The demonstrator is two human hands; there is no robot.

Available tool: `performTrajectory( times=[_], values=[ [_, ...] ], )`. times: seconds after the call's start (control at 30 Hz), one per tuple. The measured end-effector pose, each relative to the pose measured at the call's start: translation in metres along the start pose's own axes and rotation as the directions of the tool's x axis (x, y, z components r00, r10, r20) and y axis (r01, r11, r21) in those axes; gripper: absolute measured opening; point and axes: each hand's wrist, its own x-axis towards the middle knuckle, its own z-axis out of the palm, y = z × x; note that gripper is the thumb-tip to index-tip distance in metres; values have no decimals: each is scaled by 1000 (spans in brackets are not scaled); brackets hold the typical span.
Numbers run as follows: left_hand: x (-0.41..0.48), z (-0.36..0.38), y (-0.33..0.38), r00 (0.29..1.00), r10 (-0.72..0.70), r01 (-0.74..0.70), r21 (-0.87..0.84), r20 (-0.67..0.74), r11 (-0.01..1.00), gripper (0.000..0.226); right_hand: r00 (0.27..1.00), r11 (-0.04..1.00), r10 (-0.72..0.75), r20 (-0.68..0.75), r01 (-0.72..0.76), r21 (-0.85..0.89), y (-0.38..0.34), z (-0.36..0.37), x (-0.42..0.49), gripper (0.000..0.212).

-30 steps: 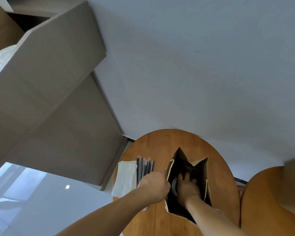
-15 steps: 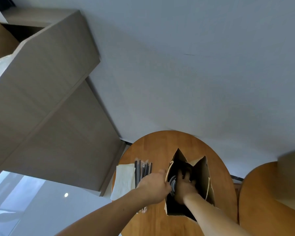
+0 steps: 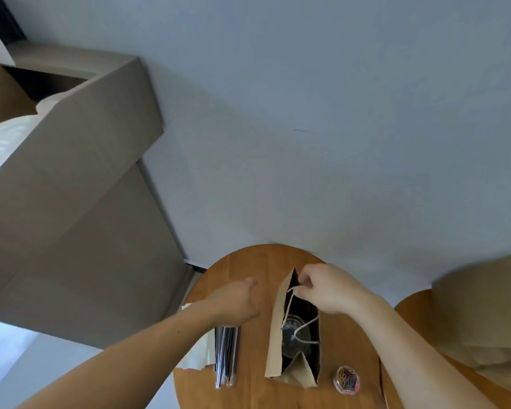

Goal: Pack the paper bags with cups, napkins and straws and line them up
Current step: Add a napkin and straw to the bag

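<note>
An open brown paper bag (image 3: 278,338) stands on the round wooden table (image 3: 248,267). Down inside it a clear lidded cup (image 3: 292,335) is visible. My right hand (image 3: 328,287) is at the bag's far rim, its fingers pinching the rope handle. Left of the bag, my left hand (image 3: 236,299) hovers over the top ends of a bundle of black straws (image 3: 226,355); its fingers are hidden underneath. White napkins (image 3: 195,355) lie left of the straws.
A small round tub of coloured paper clips (image 3: 348,380) sits right of the bag near the table's front. Brown paper bags (image 3: 484,314) lie on a second wooden table (image 3: 407,317) to the right. A grey cabinet (image 3: 71,231) stands to the left.
My right hand came up out of the bag and took the handle at the far rim. My left hand let go of the bag's rim and moved left over the straws.
</note>
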Motion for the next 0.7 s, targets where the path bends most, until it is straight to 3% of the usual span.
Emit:
performTrajectory(
  times=[0.1,0.17,0.3,0.43,0.7],
  values=[
    [-1,-13,-25,998,-17,17,-13,-63,1000,67,986,990,-22,-162,44,132,-29,5,11,31],
    [-4,-20,-42,996,-17,14,-27,-91,1000,56,982,968,-46,-181,89,233,-54,21,24,29],
    [-5,-27,-81,996,-51,49,-37,-76,998,47,996,950,-62,-70,80,300,-99,65,61,22],
    [-3,-24,-125,984,-169,165,-63,-64,984,54,998,944,-19,62,-3,331,-127,124,98,33],
    [-1,17,-206,944,-331,327,-179,6,928,49,949,879,255,184,-307,366,-143,260,144,28]
  ],
)
